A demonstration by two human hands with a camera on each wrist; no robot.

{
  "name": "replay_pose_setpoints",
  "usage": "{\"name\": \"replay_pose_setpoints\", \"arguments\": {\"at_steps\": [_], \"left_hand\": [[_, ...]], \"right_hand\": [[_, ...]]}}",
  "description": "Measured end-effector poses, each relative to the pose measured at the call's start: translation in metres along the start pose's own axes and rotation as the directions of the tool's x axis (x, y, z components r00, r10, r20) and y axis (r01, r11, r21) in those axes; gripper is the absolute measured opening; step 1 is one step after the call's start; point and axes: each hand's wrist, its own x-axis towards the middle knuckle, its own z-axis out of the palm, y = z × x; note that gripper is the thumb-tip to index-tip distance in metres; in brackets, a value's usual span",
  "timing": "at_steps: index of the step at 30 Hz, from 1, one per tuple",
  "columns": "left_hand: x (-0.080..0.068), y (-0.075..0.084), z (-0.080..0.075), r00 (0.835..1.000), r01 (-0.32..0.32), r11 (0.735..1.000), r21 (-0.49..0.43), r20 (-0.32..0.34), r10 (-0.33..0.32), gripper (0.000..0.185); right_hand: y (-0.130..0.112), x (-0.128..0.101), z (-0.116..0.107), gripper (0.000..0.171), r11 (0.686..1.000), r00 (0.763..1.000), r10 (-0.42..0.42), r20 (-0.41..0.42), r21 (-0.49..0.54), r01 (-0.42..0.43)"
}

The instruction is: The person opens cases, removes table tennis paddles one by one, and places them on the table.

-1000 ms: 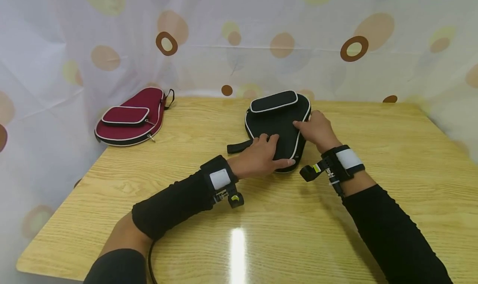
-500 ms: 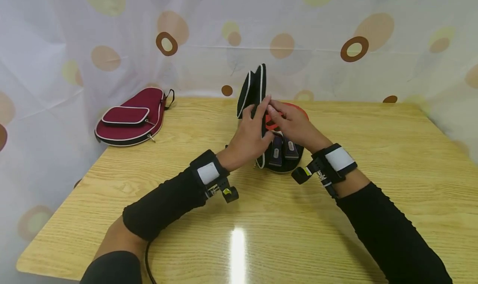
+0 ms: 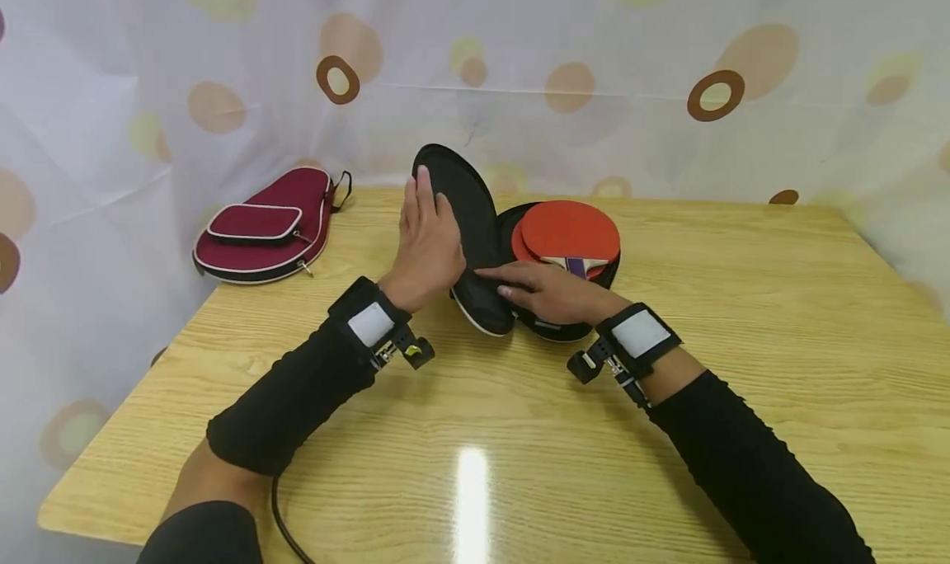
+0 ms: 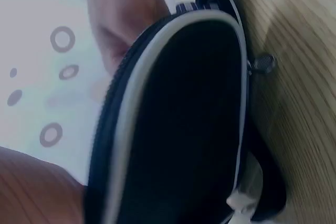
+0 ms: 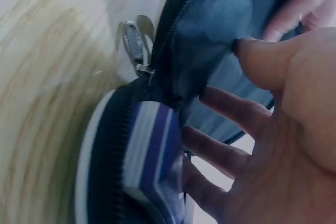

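A black racket case (image 3: 463, 218) lies unfolded, its lid leaning left and its other half flat on the table. Red table tennis paddles (image 3: 567, 230) rest in the right half; a striped handle (image 5: 149, 150) shows close up in the right wrist view. My left hand (image 3: 428, 246), fingers straight, lies against the lid's inner side near its left edge. My right hand (image 3: 552, 292) reaches across the lower part of the paddles, fingers extended to the lid's inside near the fold. From the left wrist, the lid's dark outer face (image 4: 184, 114) with white piping is visible.
A closed maroon racket case (image 3: 263, 226) with a front pocket lies at the table's back left. Behind the wooden table (image 3: 668, 465) hangs a dotted white curtain (image 3: 519, 77). A metal zipper pull (image 5: 134, 43) sticks out beside the fold.
The black case's lid has swung from closed, through upright, over to the left, uncovering the paddles. My left hand moved left and up with it; my right hand moved left.
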Motion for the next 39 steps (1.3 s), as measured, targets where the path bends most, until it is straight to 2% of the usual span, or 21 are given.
{"name": "replay_pose_setpoints", "arguments": {"at_steps": [3, 5, 8, 11, 15, 16, 18, 21, 25, 28, 30, 32, 35, 37, 39], "left_hand": [[0.002, -0.004, 0.001, 0.994, -0.017, 0.990, 0.140, 0.111, 0.001, 0.062], [0.005, -0.006, 0.003, 0.979, -0.003, 0.990, 0.143, 0.201, -0.026, 0.072], [0.012, -0.009, 0.008, 0.946, 0.052, 0.995, 0.090, 0.315, -0.078, 0.086], [0.022, -0.014, 0.015, 0.887, 0.101, 0.991, 0.085, 0.444, -0.128, 0.096], [0.032, -0.022, 0.022, 0.793, 0.092, 0.983, 0.161, 0.585, -0.170, 0.109], [0.033, -0.022, 0.023, 0.776, 0.086, 0.980, 0.178, 0.605, -0.178, 0.112], [0.034, -0.023, 0.025, 0.760, 0.060, 0.977, 0.206, 0.625, -0.179, 0.117], [0.034, -0.021, 0.028, 0.759, 0.034, 0.973, 0.229, 0.627, -0.174, 0.121], [0.032, -0.019, 0.034, 0.777, 0.031, 0.970, 0.243, 0.605, -0.176, 0.123], [0.030, -0.018, 0.037, 0.786, 0.041, 0.966, 0.255, 0.588, -0.188, 0.124], [0.028, -0.018, 0.038, 0.789, 0.048, 0.965, 0.258, 0.583, -0.195, 0.124], [0.028, -0.018, 0.040, 0.792, 0.044, 0.964, 0.264, 0.579, -0.195, 0.124], [0.028, -0.017, 0.041, 0.801, 0.033, 0.963, 0.267, 0.569, -0.185, 0.123], [0.028, -0.016, 0.040, 0.808, 0.025, 0.961, 0.275, 0.560, -0.181, 0.123], [0.028, -0.017, 0.040, 0.812, 0.022, 0.958, 0.284, 0.554, -0.183, 0.123]], "right_hand": [[0.002, 0.000, 0.002, 0.044, 1.000, 0.999, 0.004, 0.043, 0.007, -0.005], [0.001, 0.000, 0.002, 0.045, 1.000, 0.997, 0.022, 0.078, 0.010, -0.023], [0.001, 0.000, 0.002, 0.044, 0.998, 0.990, 0.056, 0.129, 0.015, -0.059], [0.002, 0.000, 0.005, 0.041, 0.997, 0.983, 0.064, 0.171, 0.025, -0.069], [0.004, 0.001, 0.009, 0.040, 0.999, 0.978, 0.037, 0.204, 0.012, -0.040], [0.005, 0.002, 0.009, 0.040, 0.999, 0.978, 0.032, 0.207, 0.004, -0.034], [0.006, 0.002, 0.010, 0.040, 1.000, 0.978, 0.029, 0.207, -0.010, -0.028], [0.005, 0.002, 0.010, 0.040, 0.999, 0.978, 0.046, 0.203, -0.014, -0.044], [0.002, 0.000, 0.010, 0.041, 0.996, 0.982, 0.084, 0.170, -0.035, -0.080], [-0.002, -0.002, 0.012, 0.042, 0.993, 0.993, 0.097, 0.065, -0.078, -0.092], [-0.006, -0.006, 0.011, 0.043, 0.985, 0.991, 0.123, -0.055, -0.115, -0.128], [-0.009, -0.012, 0.009, 0.044, 0.966, 0.964, 0.175, -0.200, -0.156, -0.207], [-0.012, -0.025, 0.002, 0.050, 0.902, 0.883, 0.324, -0.341, -0.170, -0.396], [-0.011, -0.032, -0.003, 0.055, 0.850, 0.835, 0.421, -0.355, -0.166, -0.499], [-0.009, -0.037, -0.006, 0.060, 0.817, 0.812, 0.496, -0.309, -0.152, -0.557]]}}
